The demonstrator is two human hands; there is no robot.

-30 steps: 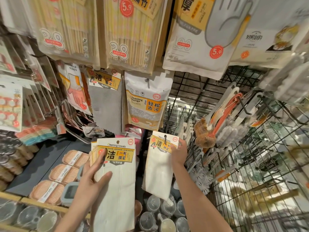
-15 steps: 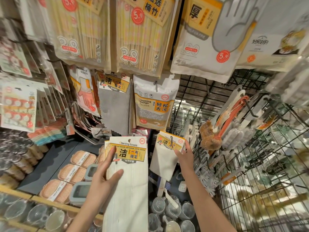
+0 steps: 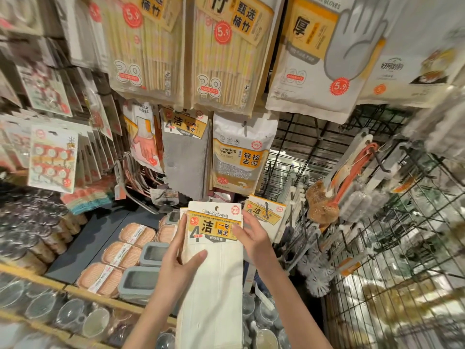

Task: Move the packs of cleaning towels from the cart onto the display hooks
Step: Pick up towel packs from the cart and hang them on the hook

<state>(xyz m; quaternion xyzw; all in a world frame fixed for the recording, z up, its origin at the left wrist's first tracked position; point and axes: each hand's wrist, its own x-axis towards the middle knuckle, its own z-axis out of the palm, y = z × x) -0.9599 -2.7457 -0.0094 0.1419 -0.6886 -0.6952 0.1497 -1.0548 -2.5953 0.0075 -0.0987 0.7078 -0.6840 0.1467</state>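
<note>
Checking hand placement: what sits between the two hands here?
In the head view, the stack of cleaning towel packs fills the stretch; the left hand grips its left edge, the right hand its label's right side.

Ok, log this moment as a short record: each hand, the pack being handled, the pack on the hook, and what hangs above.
left hand: holds the stack of white towel packs by its left edge
right hand: fingers on the top pack's yellow label, at the right side
hanging hole: at the top of the held pack, not on any hook
hung pack: white towel pack already on a hook, right of the held stack
above: grey towel pack, cleaning sponge pack
</note>
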